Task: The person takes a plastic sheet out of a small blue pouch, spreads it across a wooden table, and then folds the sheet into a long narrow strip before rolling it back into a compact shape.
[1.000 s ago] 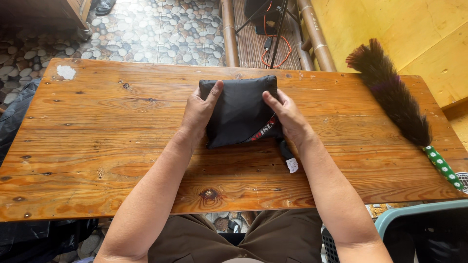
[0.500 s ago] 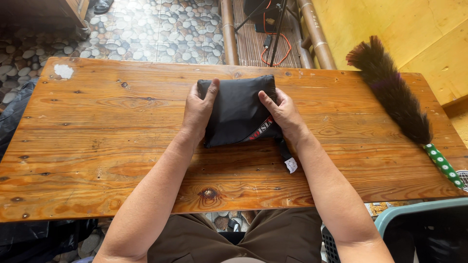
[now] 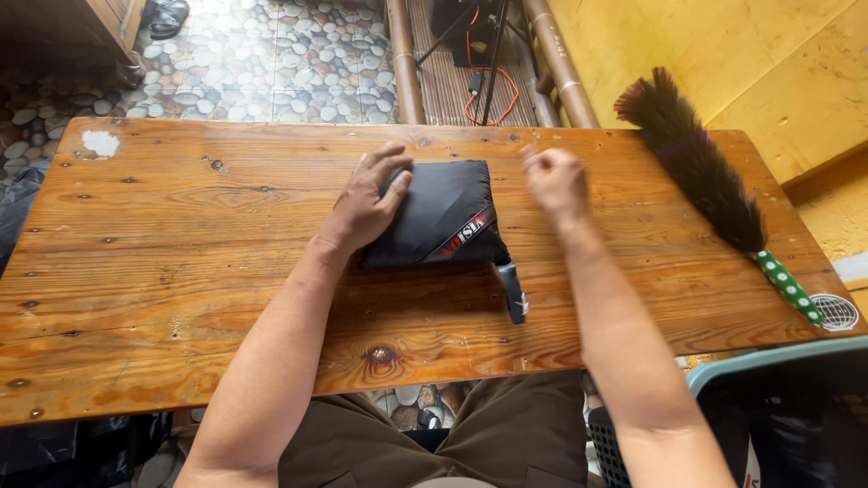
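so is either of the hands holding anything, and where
Nothing is gripped. The left hand presses flat on the folded black cloth at its left edge; the right hand hovers loosely curled, empty.

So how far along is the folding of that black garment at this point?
Mostly done: the black garment lies on the wooden table as a compact folded square. In hand: the left hand presses flat on its left edge, while the right hand hovers loosely curled beside it, off the cloth. Left: a grey tag trails out at the near corner, untucked.
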